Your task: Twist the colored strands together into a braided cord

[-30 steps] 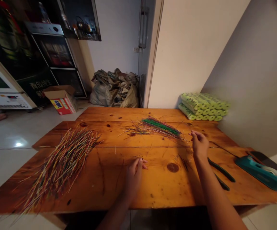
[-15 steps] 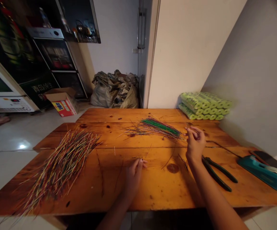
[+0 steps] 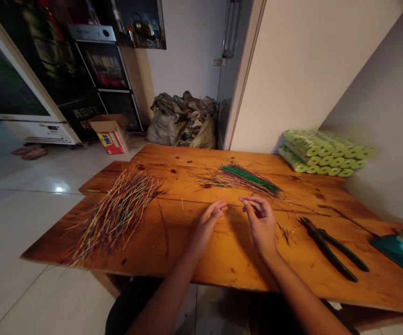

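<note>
Above the middle of the wooden table (image 3: 222,267), my left hand (image 3: 210,218) has its thumb and fingertips pressed together; anything between them is too small to make out. Close by on the right, my right hand (image 3: 260,221) is curled, thumb near the forefinger, and what it pinches, if anything, cannot be seen. A bundle of thin green and reddish wires (image 3: 250,177) lies beyond both hands. On the left is a large loose pile of multicoloured wires (image 3: 117,209). Several short dark pieces (image 3: 285,234) lie right of my right hand, beside black-handled pliers (image 3: 330,246).
A teal tape dispenser (image 3: 400,253) sits at the right edge. Stacked green rolls (image 3: 323,151) stand at the back right. Beyond the table are grey sacks (image 3: 184,122) and an open cardboard box (image 3: 112,137) on the floor.
My right hand has moved in from the far right of the wire bundle toward my left hand. The hands are now close together. The whole view has shifted.
</note>
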Action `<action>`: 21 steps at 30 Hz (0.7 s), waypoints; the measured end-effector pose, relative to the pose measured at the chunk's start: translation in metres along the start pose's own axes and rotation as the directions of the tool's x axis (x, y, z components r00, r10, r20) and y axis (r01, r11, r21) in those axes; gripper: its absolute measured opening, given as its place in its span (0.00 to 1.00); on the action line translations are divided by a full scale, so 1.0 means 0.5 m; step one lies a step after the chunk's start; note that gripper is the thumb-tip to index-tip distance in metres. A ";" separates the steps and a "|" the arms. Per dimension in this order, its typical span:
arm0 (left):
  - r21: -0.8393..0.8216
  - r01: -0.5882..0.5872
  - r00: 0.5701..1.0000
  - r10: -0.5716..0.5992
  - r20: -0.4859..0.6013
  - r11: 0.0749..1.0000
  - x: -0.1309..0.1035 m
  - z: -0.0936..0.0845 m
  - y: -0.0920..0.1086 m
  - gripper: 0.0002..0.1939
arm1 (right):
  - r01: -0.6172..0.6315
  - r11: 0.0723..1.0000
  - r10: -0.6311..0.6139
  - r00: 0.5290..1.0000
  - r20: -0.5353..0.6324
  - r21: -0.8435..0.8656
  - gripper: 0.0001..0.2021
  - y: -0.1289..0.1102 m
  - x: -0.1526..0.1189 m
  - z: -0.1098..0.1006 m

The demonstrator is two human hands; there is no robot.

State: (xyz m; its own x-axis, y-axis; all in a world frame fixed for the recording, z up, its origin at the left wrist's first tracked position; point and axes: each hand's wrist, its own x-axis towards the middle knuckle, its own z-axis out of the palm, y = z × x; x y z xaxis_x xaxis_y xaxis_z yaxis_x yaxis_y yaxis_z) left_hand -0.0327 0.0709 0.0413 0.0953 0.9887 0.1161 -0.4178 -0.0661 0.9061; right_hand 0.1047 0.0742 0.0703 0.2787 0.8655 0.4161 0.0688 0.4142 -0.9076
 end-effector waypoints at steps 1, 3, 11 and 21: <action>-0.048 0.004 1.000 -0.004 -0.006 0.999 0.003 0.000 0.002 0.20 | 0.010 0.999 -0.008 0.999 0.031 -0.037 0.08 0.004 -0.009 0.007; -0.140 0.002 0.999 -0.009 -0.046 0.990 0.007 0.001 0.011 0.20 | 0.042 0.986 -0.023 0.993 0.114 -0.162 0.07 0.007 -0.026 0.017; -0.252 0.007 0.979 -0.057 -0.194 0.968 0.025 -0.017 0.023 0.15 | 0.211 0.881 -0.040 0.926 0.376 -0.425 0.08 0.009 -0.051 0.031; -0.203 0.061 0.957 -0.114 -0.265 0.977 0.033 -0.016 0.008 0.11 | 0.221 0.844 0.007 0.906 0.423 -0.488 0.14 0.032 -0.016 0.014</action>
State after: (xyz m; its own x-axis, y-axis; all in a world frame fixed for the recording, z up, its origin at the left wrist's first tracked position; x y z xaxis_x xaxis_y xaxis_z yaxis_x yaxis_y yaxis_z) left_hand -0.0403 0.0880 0.0437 -0.1003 0.9899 -0.1002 -0.5857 0.0227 0.8102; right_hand 0.0970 0.0758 0.0529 -0.1518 0.9063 0.3943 0.5873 0.4036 -0.7015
